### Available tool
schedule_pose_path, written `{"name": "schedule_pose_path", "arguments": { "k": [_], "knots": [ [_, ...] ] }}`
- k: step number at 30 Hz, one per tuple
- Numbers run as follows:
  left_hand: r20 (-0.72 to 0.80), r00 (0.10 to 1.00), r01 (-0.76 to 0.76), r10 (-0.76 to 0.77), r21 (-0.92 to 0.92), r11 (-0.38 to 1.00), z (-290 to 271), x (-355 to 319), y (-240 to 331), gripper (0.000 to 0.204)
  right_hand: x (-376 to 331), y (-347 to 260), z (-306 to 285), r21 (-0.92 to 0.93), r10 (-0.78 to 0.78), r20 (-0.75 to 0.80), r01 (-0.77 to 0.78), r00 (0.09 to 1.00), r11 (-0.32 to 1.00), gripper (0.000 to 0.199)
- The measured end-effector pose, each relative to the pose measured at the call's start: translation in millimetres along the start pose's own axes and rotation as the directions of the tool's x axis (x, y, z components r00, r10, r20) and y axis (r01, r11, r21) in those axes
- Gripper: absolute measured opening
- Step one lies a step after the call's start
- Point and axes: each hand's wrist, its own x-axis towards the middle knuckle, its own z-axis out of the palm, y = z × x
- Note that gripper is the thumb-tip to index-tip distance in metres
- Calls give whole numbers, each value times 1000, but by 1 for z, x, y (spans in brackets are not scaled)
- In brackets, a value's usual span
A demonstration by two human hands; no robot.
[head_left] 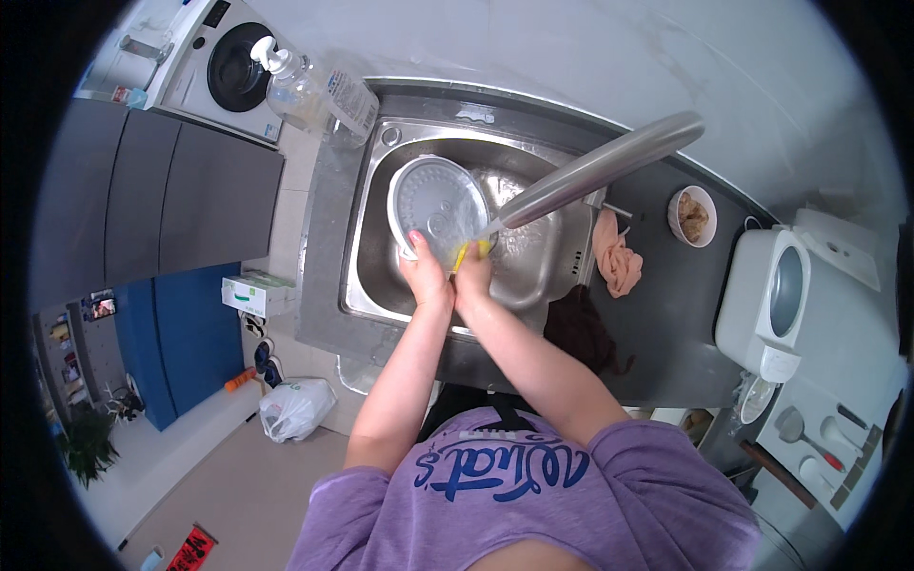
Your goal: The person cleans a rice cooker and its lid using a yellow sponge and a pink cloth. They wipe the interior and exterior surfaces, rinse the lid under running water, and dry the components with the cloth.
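Observation:
Over the steel sink point(354, 276), my left hand point(426, 274) grips the near rim of a round white basin-like dish point(433, 195) with a raised dot pattern. It is tilted in the sink. My right hand point(473, 272) is closed on a yellow sponge point(473, 249) at the dish's near right edge, and the two wrists touch. Water runs from the long steel faucet point(600, 171) onto the dish next to the sponge. My fingertips are partly hidden behind the dish and sponge.
A pump bottle point(293, 90) and a labelled clear bottle point(350, 103) stand at the sink's far left corner. To its right lie a peach cloth point(617, 255) and a dark brown cloth point(579, 328). Further right are a white bowl of food point(691, 217) and a white appliance point(766, 295).

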Motion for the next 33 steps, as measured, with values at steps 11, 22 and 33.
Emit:
{"name": "schedule_pose_path", "arguments": {
  "k": [11, 22, 33],
  "knots": [
    [268, 899, 339, -345, 72, 938, -36, 7, 27, 40, 91, -113, -28, -568, -462, 583, 742, 668, 357, 58],
    [366, 770, 571, -523, -30, 820, -33, 60, 29, 40, 94, -139, -30, -524, -412, 569, 700, 711, 485, 48],
    [403, 740, 575, -539, 38, 817, -28, -5, -2, 42, 59, -107, -47, -586, -623, 628, 810, 465, 14, 44]
  ]
}}
